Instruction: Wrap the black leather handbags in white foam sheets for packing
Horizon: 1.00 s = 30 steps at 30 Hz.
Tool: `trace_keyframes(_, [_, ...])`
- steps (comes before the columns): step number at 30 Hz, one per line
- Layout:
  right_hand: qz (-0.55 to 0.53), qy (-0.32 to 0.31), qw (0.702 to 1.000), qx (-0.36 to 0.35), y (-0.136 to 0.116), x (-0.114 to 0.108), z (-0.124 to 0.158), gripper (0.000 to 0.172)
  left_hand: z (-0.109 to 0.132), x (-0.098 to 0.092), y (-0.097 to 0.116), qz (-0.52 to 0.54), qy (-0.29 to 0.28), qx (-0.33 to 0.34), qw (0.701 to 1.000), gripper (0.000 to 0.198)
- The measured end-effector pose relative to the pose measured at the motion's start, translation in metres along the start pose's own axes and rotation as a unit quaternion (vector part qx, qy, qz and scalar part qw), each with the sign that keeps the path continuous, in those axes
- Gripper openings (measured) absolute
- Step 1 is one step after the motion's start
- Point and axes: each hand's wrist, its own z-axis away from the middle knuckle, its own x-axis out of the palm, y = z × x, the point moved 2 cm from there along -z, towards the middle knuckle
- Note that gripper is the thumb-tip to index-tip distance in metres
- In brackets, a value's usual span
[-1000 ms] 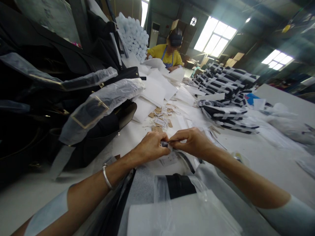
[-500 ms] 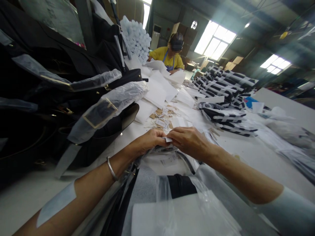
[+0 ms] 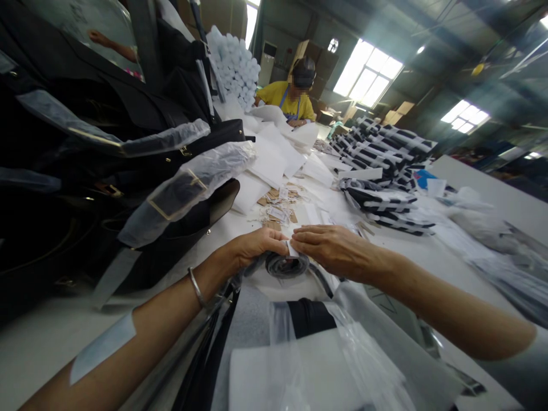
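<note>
A grey-black strap (image 3: 286, 267), rolled into a coil and apparently wrapped in clear film, is between my hands. My left hand (image 3: 260, 244) is closed, pinching the top left of the coil. A small white strip (image 3: 293, 250), paper or tape, lies over the coil's upper edge. My right hand (image 3: 331, 246) is closed too, its fingers together and the tips pressed on that strip. Below the hands is a bag (image 3: 310, 317) with a black part under clear film and a white sheet (image 3: 265, 374) over its front.
Black bags (image 3: 180, 228) with film-wrapped handles crowd the left. Paper tags (image 3: 278, 205) lie in a heap beyond my hands, near white sheets (image 3: 268, 154). Black-and-white bundles (image 3: 381, 151) are stacked at right. A person in yellow (image 3: 286, 100) sits across the table.
My right hand has flattened, with its fingers now over the white strip. The coiled strap shows more plainly below the hands. Another person's arm has appeared at upper left.
</note>
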Motion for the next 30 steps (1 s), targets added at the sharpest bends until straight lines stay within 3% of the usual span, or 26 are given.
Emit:
trace_keyframes(9, [0.094, -0.042, 0.993, 0.064, -0.022, 0.0, -0.006, 0.027, -0.003, -0.002, -0.004, -0.004, 0.028, 0.031, 0.999, 0.023])
trace_keyframes(13, [0.03, 0.001, 0.993, 0.115, -0.015, 0.007, 0.0, 0.036, -0.003, -0.003, -0.003, -0.019, 0.076, 0.037, 0.996, 0.024])
trace_keyframes(16, [-0.016, 0.094, 0.973, 0.21, -0.007, -0.003, 0.03, 0.044, -0.001, -0.005, 0.001, -0.012, 0.103, 0.056, 0.993, 0.025])
trace_keyframes(18, [-0.033, 0.172, 0.934, 0.31, -0.004, -0.013, 0.072, 0.042, 0.001, -0.005, 0.005, -0.003, 0.11, 0.063, 0.992, 0.022])
trace_keyframes(20, [-0.052, 0.214, 0.875, 0.432, -0.004, -0.018, 0.128, 0.036, 0.003, -0.003, 0.007, 0.015, 0.114, 0.05, 0.992, 0.018])
trace_keyframes(22, [-0.078, 0.205, 0.799, 0.561, -0.012, -0.015, 0.19, 0.031, 0.003, 0.001, 0.009, 0.039, 0.128, 0.02, 0.991, 0.016])
trace_keyframes(25, [-0.151, 0.142, 0.672, 0.711, -0.036, 0.011, 0.273, 0.027, 0.002, 0.006, 0.014, 0.055, 0.181, -0.003, 0.982, 0.011])
trace_keyframes(27, [-0.246, 0.118, 0.596, 0.755, -0.055, 0.037, 0.307, 0.029, 0.002, 0.01, 0.018, 0.052, 0.209, -0.009, 0.976, 0.015])
trace_keyframes(30, [-0.426, 0.162, 0.515, 0.726, -0.075, 0.073, 0.323, 0.044, 0.005, 0.019, 0.023, 0.037, 0.233, -0.013, 0.972, 0.021])
